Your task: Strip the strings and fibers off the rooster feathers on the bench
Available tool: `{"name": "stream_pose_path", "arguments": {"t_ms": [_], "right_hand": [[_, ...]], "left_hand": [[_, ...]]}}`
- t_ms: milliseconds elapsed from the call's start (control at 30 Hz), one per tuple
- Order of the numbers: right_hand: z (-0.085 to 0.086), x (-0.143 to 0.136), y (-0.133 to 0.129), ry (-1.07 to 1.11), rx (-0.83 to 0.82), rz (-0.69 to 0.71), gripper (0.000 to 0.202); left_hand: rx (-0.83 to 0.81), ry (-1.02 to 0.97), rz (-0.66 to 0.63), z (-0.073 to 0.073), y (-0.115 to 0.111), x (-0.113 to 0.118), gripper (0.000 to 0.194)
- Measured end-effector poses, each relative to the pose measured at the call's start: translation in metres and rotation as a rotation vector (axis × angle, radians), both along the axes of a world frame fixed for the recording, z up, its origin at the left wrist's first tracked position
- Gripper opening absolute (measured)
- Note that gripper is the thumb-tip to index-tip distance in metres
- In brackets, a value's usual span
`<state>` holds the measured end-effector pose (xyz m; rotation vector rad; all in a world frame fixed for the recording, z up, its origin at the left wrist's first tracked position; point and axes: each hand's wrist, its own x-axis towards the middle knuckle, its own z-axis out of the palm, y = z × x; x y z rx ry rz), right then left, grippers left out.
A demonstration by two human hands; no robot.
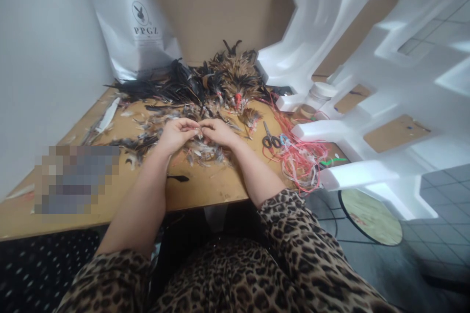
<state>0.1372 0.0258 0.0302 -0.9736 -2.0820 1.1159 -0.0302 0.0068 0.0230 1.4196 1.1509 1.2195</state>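
Observation:
My left hand (178, 133) and my right hand (217, 132) meet fingertip to fingertip over the middle of the wooden table (220, 188). Both are pinched closed around something small, apparently a feather, though the fingers mostly hide it. Loose grey and brown feathers (205, 152) lie scattered below and around the hands. Behind them spreads a pile of long black feathers (165, 85). A bushy bundle of brown feathers (237, 73) with a red binding stands beyond my right hand, and a smaller feather bunch (252, 118) lies nearer to it.
Dark-handled scissors (270, 138) lie right of my hands, beside a tangle of pink and white ribbon (304, 159). White foam packing (352, 173) juts over the table's right side. A silver-white bag (139, 34) stands at the back left. A round-topped stool (372, 217) is at lower right.

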Motion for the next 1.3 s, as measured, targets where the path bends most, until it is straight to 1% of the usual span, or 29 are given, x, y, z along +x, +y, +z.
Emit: {"name": "stream_pose_path", "arguments": {"t_ms": [67,133,233,333,433,700,900,1000,1200,1300], "right_hand": [[0.002,0.0,-0.001,-0.055,0.076,-0.034,0.028],[0.004,0.0,-0.002,-0.105,0.17,-0.081,0.025],[0.004,0.0,-0.002,-0.155,0.257,-0.136,0.022],[0.001,0.0,0.0,-0.143,0.215,-0.156,0.022],[-0.003,-0.001,0.003,-0.081,0.146,-0.154,0.022],[-0.011,-0.003,0.008,0.052,0.038,-0.174,0.016],[-0.008,-0.004,0.009,0.134,-0.101,-0.174,0.013],[-0.008,-0.004,0.009,0.151,-0.149,-0.146,0.014],[-0.01,0.0,0.01,0.18,-0.179,-0.078,0.012],[-0.008,0.001,0.009,0.201,-0.199,-0.087,0.01]], "left_hand": [[0.017,0.017,0.02,-0.001,0.0,0.001,0.028],[0.066,0.076,0.044,-0.003,0.001,0.002,0.025],[0.201,0.28,0.094,-0.005,0.001,0.002,0.021],[0.356,0.502,0.134,-0.004,0.001,0.0,0.019],[0.469,0.602,0.146,-0.002,0.0,-0.002,0.018],[0.611,0.729,0.141,-0.006,0.004,-0.005,0.019],[0.65,0.79,0.163,-0.008,0.004,-0.005,0.017],[0.674,0.79,0.151,-0.008,0.004,-0.005,0.018],[0.673,0.738,0.111,-0.009,0.006,-0.006,0.016],[0.654,0.695,0.109,-0.007,0.005,-0.005,0.015]]}}
